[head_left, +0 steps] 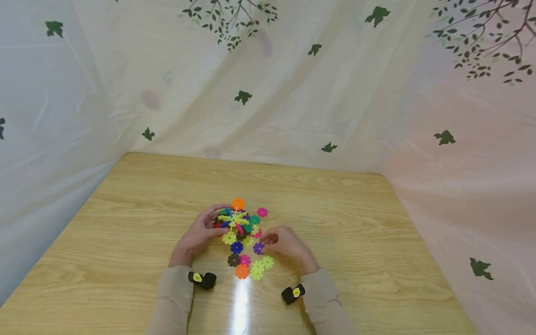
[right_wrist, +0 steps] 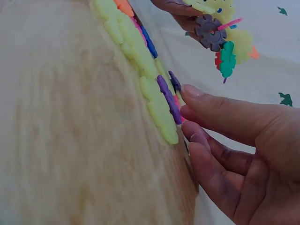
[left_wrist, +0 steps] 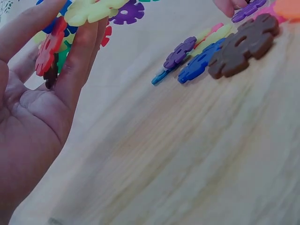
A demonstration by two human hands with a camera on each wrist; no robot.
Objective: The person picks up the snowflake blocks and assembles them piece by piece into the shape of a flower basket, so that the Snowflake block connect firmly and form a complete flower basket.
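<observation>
My left hand holds a built-up cluster of notched plastic discs, with its thumb and fingers on either side. Yellow, orange, red, blue and green discs stick out from it at angles. In the left wrist view, a red disc and a pale yellow disc show among the fingers. My right hand is low over the table, its thumb and fingertips pinching the edge of a purple disc. In the right wrist view, that purple disc lies close beside a yellow disc.
Loose discs lie on the wooden table between the hands: blue, brown, orange and yellow. A pink disc lies farther back. Printed curtains surround the table.
</observation>
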